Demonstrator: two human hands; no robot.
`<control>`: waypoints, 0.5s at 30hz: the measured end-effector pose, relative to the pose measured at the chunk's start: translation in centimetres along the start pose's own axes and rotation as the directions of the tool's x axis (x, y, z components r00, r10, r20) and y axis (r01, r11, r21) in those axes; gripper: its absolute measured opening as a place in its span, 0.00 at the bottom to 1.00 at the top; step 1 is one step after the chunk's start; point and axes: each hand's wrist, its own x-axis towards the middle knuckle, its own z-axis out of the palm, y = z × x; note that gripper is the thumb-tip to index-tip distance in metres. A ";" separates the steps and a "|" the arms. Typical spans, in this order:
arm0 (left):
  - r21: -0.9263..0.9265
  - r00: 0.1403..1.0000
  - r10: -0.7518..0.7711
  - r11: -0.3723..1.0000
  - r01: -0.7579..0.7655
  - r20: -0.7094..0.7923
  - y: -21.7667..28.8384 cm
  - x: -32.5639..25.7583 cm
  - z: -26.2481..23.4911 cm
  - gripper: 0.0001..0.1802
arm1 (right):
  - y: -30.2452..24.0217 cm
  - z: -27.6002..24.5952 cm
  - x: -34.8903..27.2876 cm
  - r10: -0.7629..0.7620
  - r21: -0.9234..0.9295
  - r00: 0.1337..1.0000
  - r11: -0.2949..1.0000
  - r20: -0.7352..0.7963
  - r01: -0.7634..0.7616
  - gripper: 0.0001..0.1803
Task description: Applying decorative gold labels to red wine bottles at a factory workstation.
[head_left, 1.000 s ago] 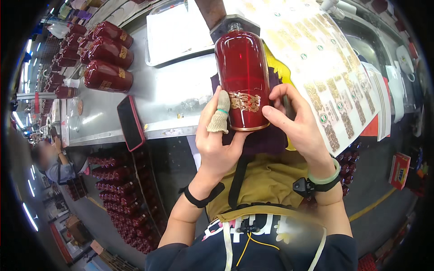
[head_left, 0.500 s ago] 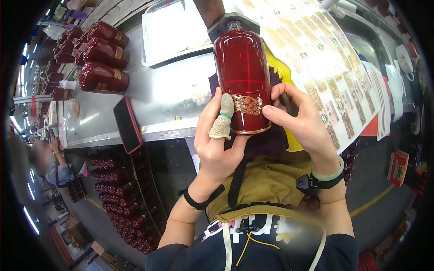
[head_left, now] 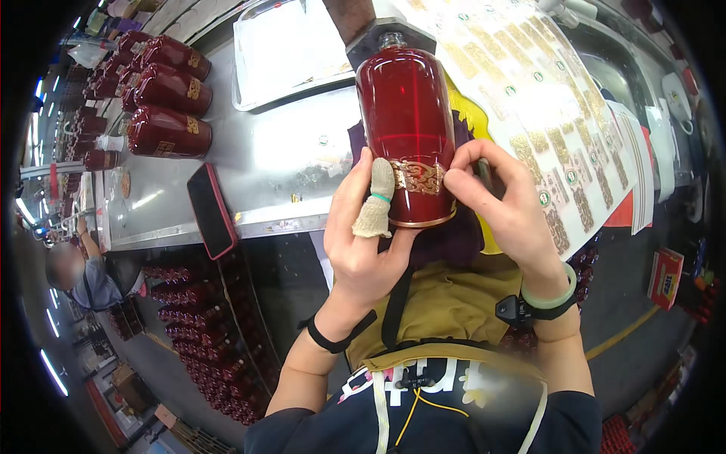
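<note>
A glossy dark-red glass bottle (head_left: 404,98) lies with its clear neck pointing away, its base toward me. My left hand (head_left: 363,234) grips the base end from the left and below; one finger wears a knitted cloth finger cover (head_left: 376,200) with a green band. Around the bottle's lower part runs an ornate gold decal (head_left: 420,178). At the decal's right edge my right hand (head_left: 503,200) has thumb and forefinger brought together against the glass; what is between them, if anything, is too small to make out. Greyish material shows behind its fingers.
The neck meets a dark metal block (head_left: 363,47). Gold decal sheets (head_left: 560,83) cover the table's right side. A white-lined tray (head_left: 287,57) stands behind left. More red bottles (head_left: 170,132) and a red-edged phone (head_left: 212,212) are at left, with bottle rows (head_left: 204,356) below. Another person (head_left: 94,276) is far left.
My right thumb and forefinger have drawn together at the decal's edge. The bottle appears slightly turned, with the gold pattern showing differently. My left hand keeps its grip.
</note>
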 end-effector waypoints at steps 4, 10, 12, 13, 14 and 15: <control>0.106 0.997 0.072 0.992 -0.073 0.018 0.3 0.5 -0.2 0.32 | -1.2 0.6 -0.3 -0.044 -0.075 0.999 0.996 -0.028 0.042 0.07; 0.019 0.998 0.042 0.999 -0.043 0.042 -0.2 0.6 -0.4 0.39 | -2.6 0.6 -0.4 -0.088 -0.249 0.996 0.965 -0.023 0.079 0.06; -0.052 0.999 -0.015 0.998 0.018 0.047 0.4 0.5 -0.7 0.41 | -3.1 0.9 -0.4 -0.095 -0.206 0.995 0.974 0.005 0.094 0.06; -0.124 0.996 -0.072 0.989 0.078 0.058 0.6 0.6 -0.9 0.43 | -3.3 0.9 -0.4 -0.096 -0.208 0.995 0.974 0.005 0.095 0.06; -0.068 0.998 -0.019 0.997 0.023 0.056 0.8 1.1 -1.1 0.42 | -3.6 0.9 -0.3 -0.089 -0.199 0.995 0.976 0.037 0.094 0.06; -0.066 0.998 -0.018 0.998 0.021 0.052 0.9 1.1 -0.7 0.42 | -4.0 1.0 -0.1 -0.084 -0.188 0.994 0.977 0.072 0.096 0.05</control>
